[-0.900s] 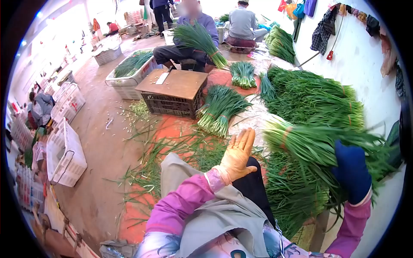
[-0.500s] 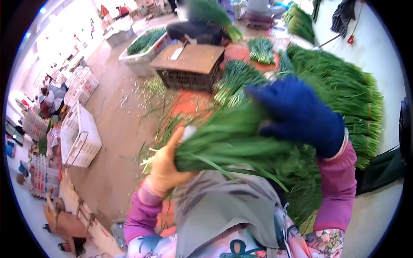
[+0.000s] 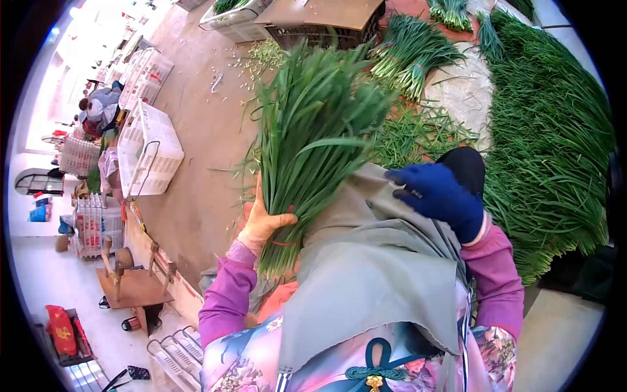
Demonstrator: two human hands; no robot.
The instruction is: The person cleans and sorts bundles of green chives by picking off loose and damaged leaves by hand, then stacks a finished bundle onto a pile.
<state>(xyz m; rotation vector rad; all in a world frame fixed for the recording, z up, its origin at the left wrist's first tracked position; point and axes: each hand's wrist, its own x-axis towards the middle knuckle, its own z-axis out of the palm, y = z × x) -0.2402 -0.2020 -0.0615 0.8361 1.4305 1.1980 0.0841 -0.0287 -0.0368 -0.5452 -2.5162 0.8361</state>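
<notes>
A bunch of garlic chives (image 3: 310, 137) stands tilted in front of me, its leaves fanning upward and its pale stem ends pointing down. My left hand (image 3: 262, 219), in a tan glove, is wrapped round its lower part, just above a thin reddish band (image 3: 285, 244). My right hand (image 3: 441, 199), in a dark blue glove, holds nothing that I can see. Its fingers are apart and reach left over the grey apron (image 3: 372, 281) on my lap, away from the bunch.
A large pile of chives (image 3: 548, 137) lies along the right. Loose leaves (image 3: 418, 134) and smaller bunches (image 3: 411, 55) are ahead. A brown board (image 3: 320, 12) tops a crate there. White baskets (image 3: 153, 153) stand on the left, and a person (image 3: 101, 108) sits beyond them.
The bunch has swung from lying sideways across both hands to leaf-end up in my left hand. My right hand has come off it and lowered toward my lap. The view has tilted down.
</notes>
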